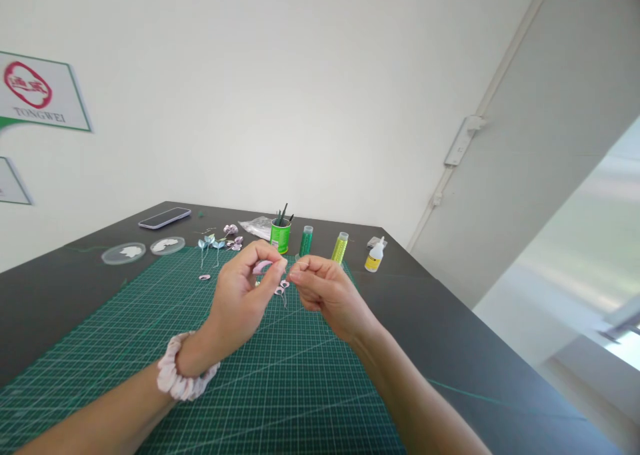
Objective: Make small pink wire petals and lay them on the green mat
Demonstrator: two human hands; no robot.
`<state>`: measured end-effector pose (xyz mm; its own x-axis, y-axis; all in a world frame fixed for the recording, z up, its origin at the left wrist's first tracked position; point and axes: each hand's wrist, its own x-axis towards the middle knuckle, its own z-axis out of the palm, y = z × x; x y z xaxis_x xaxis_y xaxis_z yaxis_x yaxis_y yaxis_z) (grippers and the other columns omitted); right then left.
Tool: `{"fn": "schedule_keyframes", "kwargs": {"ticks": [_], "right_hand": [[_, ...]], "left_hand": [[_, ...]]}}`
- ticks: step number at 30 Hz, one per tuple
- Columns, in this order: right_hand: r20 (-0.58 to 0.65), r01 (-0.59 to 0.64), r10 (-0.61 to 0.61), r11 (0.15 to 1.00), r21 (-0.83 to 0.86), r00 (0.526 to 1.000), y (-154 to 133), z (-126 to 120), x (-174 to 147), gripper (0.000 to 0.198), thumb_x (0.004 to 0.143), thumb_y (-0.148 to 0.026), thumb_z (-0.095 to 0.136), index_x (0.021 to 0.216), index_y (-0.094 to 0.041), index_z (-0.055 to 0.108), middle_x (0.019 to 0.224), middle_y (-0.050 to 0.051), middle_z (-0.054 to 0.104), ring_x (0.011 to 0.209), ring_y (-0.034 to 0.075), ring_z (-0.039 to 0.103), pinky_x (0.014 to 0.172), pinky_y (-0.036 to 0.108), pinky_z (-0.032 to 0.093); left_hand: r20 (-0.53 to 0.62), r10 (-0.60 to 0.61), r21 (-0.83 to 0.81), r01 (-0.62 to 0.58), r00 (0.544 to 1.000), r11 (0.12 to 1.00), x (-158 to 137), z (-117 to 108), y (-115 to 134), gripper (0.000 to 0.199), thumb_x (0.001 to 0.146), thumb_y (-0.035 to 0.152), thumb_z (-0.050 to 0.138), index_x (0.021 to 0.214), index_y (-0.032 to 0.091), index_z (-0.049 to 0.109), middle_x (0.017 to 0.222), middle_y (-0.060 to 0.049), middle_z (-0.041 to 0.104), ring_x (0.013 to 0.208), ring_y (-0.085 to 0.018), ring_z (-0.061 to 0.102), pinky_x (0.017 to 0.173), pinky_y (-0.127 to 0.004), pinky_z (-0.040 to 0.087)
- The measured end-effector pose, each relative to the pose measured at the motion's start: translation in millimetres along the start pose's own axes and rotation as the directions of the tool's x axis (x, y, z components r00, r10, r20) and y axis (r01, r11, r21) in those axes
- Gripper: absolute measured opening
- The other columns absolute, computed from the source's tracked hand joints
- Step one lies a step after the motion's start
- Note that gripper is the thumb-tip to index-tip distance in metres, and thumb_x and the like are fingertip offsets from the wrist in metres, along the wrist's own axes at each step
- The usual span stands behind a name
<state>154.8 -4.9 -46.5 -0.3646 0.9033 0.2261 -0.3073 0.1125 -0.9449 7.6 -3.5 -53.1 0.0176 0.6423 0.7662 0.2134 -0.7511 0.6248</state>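
Note:
My left hand (245,295) and my right hand (323,285) are raised over the green cutting mat (280,375), fingertips almost touching. Thumb and forefinger of the left are pinched together; what they hold is too small to make out. A pink piece (263,266) shows through the loop of these fingers, and I cannot tell if it is held or lies behind. Between the right fingertips is a thin pale strand (302,263). Behind the hands, small pink petal shapes with thin wires (281,290) lie on the mat. Another pink piece (205,277) lies to the left.
Pale blue flowers (210,243) and mauve flowers (234,243) lie at the mat's back edge. Beyond stand a green tin (281,236) of tools, a dark green tube (306,240), a yellow-green tube (340,247) and a glue bottle (375,256). Leftward are clear dishes (123,260) and a phone (165,218).

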Motion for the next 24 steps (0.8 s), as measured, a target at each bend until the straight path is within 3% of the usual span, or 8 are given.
{"fn": "schedule_keyframes", "kwargs": {"ticks": [4, 11, 19, 24], "right_hand": [[-0.045, 0.021, -0.023, 0.999, -0.037, 0.999, 3, 12, -8, 0.023, 0.07, -0.035, 0.071, 0.063, -0.019, 0.057, 0.042, -0.012, 0.032, 0.04, 0.005, 0.021, 0.04, 0.023, 0.017], [-0.13, 0.109, -0.165, 0.929, -0.355, 0.978, -9, 20, -24, 0.023, 0.076, -0.036, 0.064, 0.062, -0.02, 0.056, 0.044, -0.009, 0.034, 0.042, 0.007, 0.024, 0.041, 0.024, 0.019], [-0.172, 0.207, -0.389, 0.756, -0.621, 0.905, -26, 6, -30, 0.019, 0.08, -0.029, 0.059, 0.064, -0.02, 0.057, 0.052, -0.005, 0.038, 0.048, 0.009, 0.029, 0.045, 0.025, 0.023], [-0.176, 0.22, -0.407, 0.752, -0.622, 0.896, -29, -2, -24, 0.016, 0.08, -0.029, 0.059, 0.067, -0.019, 0.06, 0.054, -0.003, 0.042, 0.051, 0.011, 0.033, 0.047, 0.026, 0.025]], "left_hand": [[-0.023, 0.082, 0.078, -0.08, 0.996, 0.994, 0, -3, -2, 0.01, 0.084, 0.02, 0.052, 0.074, 0.02, 0.054, 0.069, 0.002, 0.057, 0.067, -0.013, 0.054, 0.065, -0.025, 0.048], [-0.022, 0.125, 0.177, -0.12, 0.992, 0.977, 0, -4, -2, 0.012, 0.084, 0.021, 0.05, 0.071, 0.021, 0.052, 0.067, 0.002, 0.058, 0.065, -0.014, 0.055, 0.065, -0.027, 0.048], [0.12, 0.149, 0.14, -0.166, 0.981, 0.976, 0, -3, -3, 0.014, 0.085, 0.022, 0.052, 0.072, 0.021, 0.054, 0.066, 0.002, 0.057, 0.066, -0.014, 0.056, 0.064, -0.027, 0.047], [0.194, 0.087, 0.071, -0.102, 0.977, 0.992, 0, -2, 2, 0.015, 0.085, 0.024, 0.053, 0.07, 0.021, 0.054, 0.066, 0.001, 0.059, 0.065, -0.015, 0.057, 0.061, -0.028, 0.046]]}}
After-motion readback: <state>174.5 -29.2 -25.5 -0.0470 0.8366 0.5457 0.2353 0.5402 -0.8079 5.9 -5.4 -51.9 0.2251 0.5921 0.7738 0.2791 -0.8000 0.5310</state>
